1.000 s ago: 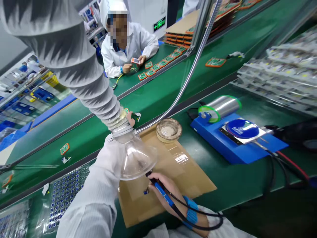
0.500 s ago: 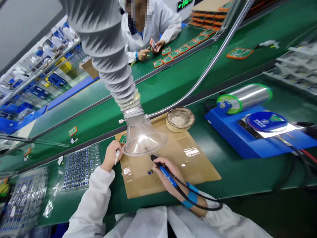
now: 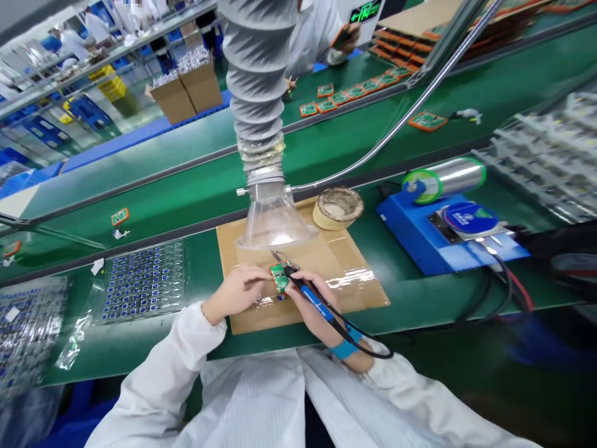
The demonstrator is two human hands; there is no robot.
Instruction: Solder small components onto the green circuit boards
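Brown cardboard sheet (image 3: 347,277), flat on a green desk (image 3: 405,305), seen from the head view. Over its middle, between the person's two bare hands, is a small green circuit board with an orange edge (image 3: 280,278); whether it rests on the sheet or is raised cannot be told.

The left hand (image 3: 237,291) has bent fingers reaching to the board's left side; whether they pinch it cannot be told. The right hand (image 3: 321,314), with a blue band at its wrist, has its fingers closed around a slim black-and-blue pen-shaped tool (image 3: 313,297). The tool's metal tip points up and left, near the board's top edge.

Above hangs a clear plastic funnel hood (image 3: 276,221) on a grey ribbed hose (image 3: 259,93). A round cream dish with a brown rim (image 3: 336,214) sits at the sheet's far right corner. Farther right is a blue device (image 3: 413,242) with a silver spool with green rims (image 3: 461,177). Left of the sheet lies a clear tray of small blue parts (image 3: 144,283).
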